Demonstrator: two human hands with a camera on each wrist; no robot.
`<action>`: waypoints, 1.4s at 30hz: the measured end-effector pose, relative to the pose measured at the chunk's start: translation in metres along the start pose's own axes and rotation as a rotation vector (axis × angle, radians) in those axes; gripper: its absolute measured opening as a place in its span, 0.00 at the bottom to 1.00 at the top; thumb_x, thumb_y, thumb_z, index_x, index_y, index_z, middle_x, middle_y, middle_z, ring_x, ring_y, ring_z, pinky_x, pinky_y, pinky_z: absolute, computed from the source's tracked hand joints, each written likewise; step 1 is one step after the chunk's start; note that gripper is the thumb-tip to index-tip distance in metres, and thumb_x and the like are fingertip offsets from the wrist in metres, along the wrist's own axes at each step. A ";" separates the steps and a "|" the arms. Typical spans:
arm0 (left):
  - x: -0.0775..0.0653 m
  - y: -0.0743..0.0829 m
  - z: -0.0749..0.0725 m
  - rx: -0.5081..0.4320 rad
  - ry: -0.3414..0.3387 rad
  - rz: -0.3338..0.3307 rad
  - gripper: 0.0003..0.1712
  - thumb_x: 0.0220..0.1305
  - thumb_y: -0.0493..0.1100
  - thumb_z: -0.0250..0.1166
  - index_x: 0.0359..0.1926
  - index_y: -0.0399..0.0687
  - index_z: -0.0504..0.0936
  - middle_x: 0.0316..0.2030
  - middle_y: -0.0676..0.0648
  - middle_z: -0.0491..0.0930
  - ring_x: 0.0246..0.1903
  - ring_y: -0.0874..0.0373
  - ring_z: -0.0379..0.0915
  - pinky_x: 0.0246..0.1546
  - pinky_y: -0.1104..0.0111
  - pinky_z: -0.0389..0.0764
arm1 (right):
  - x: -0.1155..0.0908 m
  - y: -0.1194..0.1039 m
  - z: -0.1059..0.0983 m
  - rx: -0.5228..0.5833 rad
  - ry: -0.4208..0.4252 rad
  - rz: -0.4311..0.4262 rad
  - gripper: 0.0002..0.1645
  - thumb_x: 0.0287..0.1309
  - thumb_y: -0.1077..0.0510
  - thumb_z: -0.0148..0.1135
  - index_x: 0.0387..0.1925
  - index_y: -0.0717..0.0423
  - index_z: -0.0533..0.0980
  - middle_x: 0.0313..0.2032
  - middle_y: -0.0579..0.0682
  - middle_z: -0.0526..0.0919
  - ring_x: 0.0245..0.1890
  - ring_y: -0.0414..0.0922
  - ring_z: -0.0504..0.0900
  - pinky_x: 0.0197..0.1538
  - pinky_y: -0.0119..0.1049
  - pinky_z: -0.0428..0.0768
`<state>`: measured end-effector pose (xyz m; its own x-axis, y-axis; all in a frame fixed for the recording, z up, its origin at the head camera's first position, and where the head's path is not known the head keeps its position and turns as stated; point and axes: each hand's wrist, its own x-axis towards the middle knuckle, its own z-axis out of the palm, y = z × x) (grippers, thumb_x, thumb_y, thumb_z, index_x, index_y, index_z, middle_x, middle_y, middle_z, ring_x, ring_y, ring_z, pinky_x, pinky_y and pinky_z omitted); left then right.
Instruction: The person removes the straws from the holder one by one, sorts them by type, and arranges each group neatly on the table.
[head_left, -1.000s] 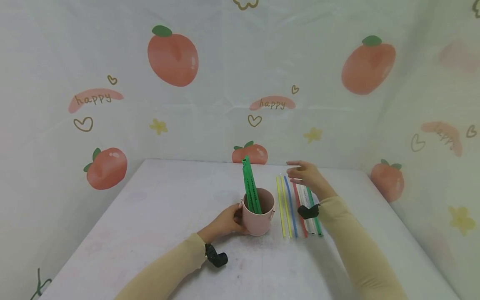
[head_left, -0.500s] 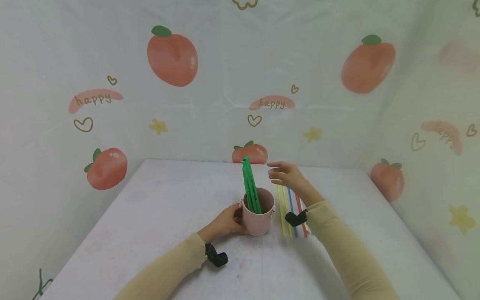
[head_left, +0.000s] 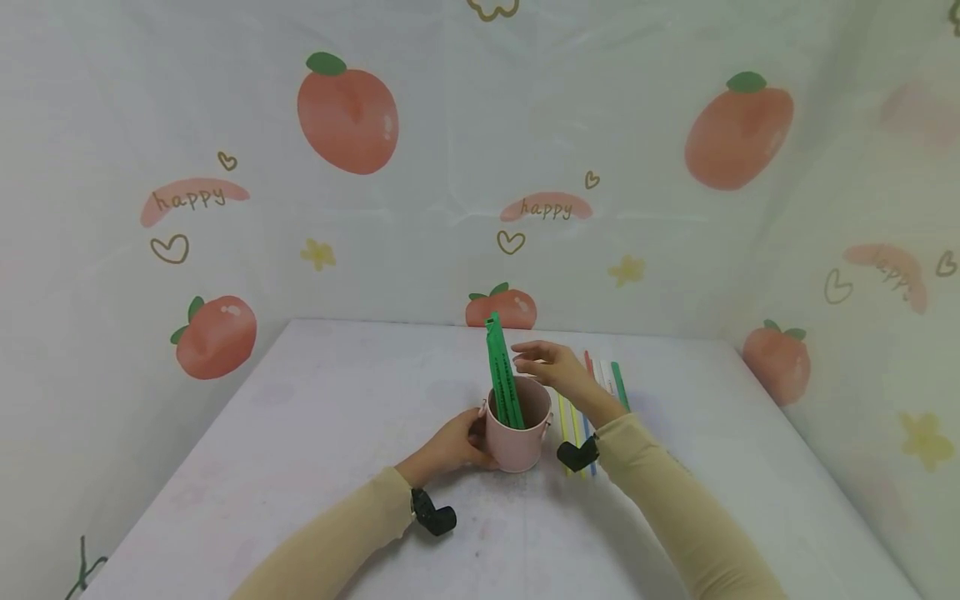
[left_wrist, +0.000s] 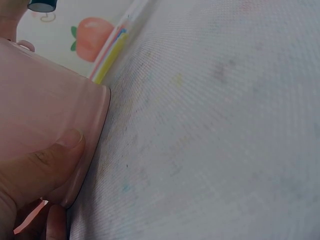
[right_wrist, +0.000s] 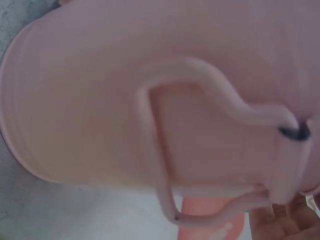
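Note:
A small pink bucket (head_left: 513, 450) stands upright on the table, with green paper-wrapped straws (head_left: 503, 371) leaning out of its mouth. My left hand (head_left: 448, 447) grips the bucket's left side; in the left wrist view its thumb (left_wrist: 65, 150) lies low on the wall. Above the bucket's right rim is my right hand (head_left: 551, 367), its loosely bent fingers pointing left, close beside the green straws. No grasp on them is visible. In the right wrist view the bucket's side handle (right_wrist: 165, 150) fills the middle, and a few right-hand fingers (right_wrist: 280, 222) show at the lower right.
Right of the bucket lies a row of straws: yellow ones (head_left: 564, 425), a blue one (head_left: 588, 450), a red one (head_left: 588, 364), white ones and a green one (head_left: 619, 383). My right forearm covers part of them. A printed cloth (head_left: 420, 275) hangs behind the table (head_left: 360, 392).
My right hand has moved left and slightly nearer, from above the straw row to the bucket's mouth. The left hand and bucket have stayed in place.

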<state>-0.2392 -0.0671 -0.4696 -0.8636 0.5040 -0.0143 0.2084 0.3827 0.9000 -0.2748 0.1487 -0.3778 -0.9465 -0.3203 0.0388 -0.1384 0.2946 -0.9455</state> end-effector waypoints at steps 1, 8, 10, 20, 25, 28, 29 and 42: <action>0.000 0.000 0.000 0.000 -0.002 0.003 0.45 0.40 0.36 0.76 0.61 0.41 0.65 0.54 0.44 0.73 0.54 0.50 0.69 0.55 0.58 0.71 | 0.000 0.001 0.001 -0.020 0.000 0.001 0.22 0.59 0.54 0.60 0.55 0.55 0.73 0.49 0.54 0.79 0.48 0.48 0.78 0.48 0.41 0.77; -0.001 -0.001 0.000 -0.010 -0.007 0.010 0.46 0.40 0.36 0.76 0.62 0.41 0.65 0.54 0.43 0.73 0.54 0.49 0.69 0.56 0.58 0.71 | 0.002 0.005 0.007 -0.061 -0.037 -0.022 0.24 0.58 0.51 0.61 0.55 0.55 0.73 0.49 0.52 0.80 0.50 0.50 0.76 0.55 0.48 0.73; -0.001 -0.001 0.000 -0.015 -0.006 0.005 0.46 0.40 0.36 0.76 0.62 0.41 0.65 0.55 0.43 0.72 0.55 0.50 0.69 0.56 0.58 0.71 | 0.002 0.006 0.008 -0.064 -0.046 -0.019 0.24 0.58 0.52 0.61 0.55 0.55 0.73 0.49 0.53 0.79 0.51 0.51 0.76 0.56 0.48 0.72; -0.003 0.001 0.000 -0.046 -0.009 0.008 0.47 0.40 0.33 0.76 0.63 0.40 0.63 0.56 0.42 0.71 0.56 0.48 0.68 0.56 0.56 0.70 | 0.002 0.008 0.011 -0.128 -0.068 -0.012 0.23 0.59 0.52 0.60 0.54 0.56 0.74 0.49 0.53 0.79 0.52 0.52 0.76 0.58 0.51 0.70; -0.002 0.001 0.000 -0.032 -0.009 -0.001 0.47 0.41 0.35 0.76 0.63 0.40 0.63 0.56 0.43 0.71 0.56 0.49 0.68 0.56 0.59 0.70 | 0.003 0.009 0.012 -0.130 -0.078 -0.024 0.21 0.60 0.54 0.59 0.53 0.59 0.74 0.49 0.55 0.79 0.52 0.53 0.76 0.58 0.52 0.69; -0.001 0.000 0.000 -0.025 -0.007 0.003 0.47 0.40 0.35 0.76 0.63 0.40 0.64 0.56 0.43 0.71 0.56 0.49 0.68 0.56 0.59 0.71 | 0.001 0.004 0.012 -0.132 -0.087 -0.027 0.19 0.61 0.56 0.58 0.51 0.62 0.75 0.48 0.57 0.79 0.52 0.55 0.76 0.58 0.53 0.69; -0.001 0.000 0.000 -0.023 -0.007 0.005 0.47 0.40 0.35 0.76 0.63 0.40 0.64 0.56 0.43 0.71 0.56 0.49 0.68 0.56 0.59 0.71 | -0.001 0.000 0.012 -0.127 -0.093 -0.027 0.19 0.61 0.57 0.57 0.50 0.63 0.75 0.48 0.58 0.79 0.52 0.55 0.76 0.57 0.53 0.70; -0.001 -0.001 0.000 -0.009 -0.009 -0.011 0.48 0.39 0.37 0.77 0.63 0.45 0.64 0.56 0.47 0.72 0.56 0.52 0.68 0.56 0.60 0.71 | 0.002 0.006 0.009 -0.127 -0.066 -0.024 0.17 0.58 0.54 0.60 0.46 0.60 0.77 0.46 0.54 0.80 0.49 0.51 0.77 0.56 0.49 0.72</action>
<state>-0.2385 -0.0675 -0.4703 -0.8618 0.5065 -0.0277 0.1951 0.3813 0.9036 -0.2743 0.1415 -0.3866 -0.9220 -0.3856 0.0358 -0.2005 0.3963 -0.8960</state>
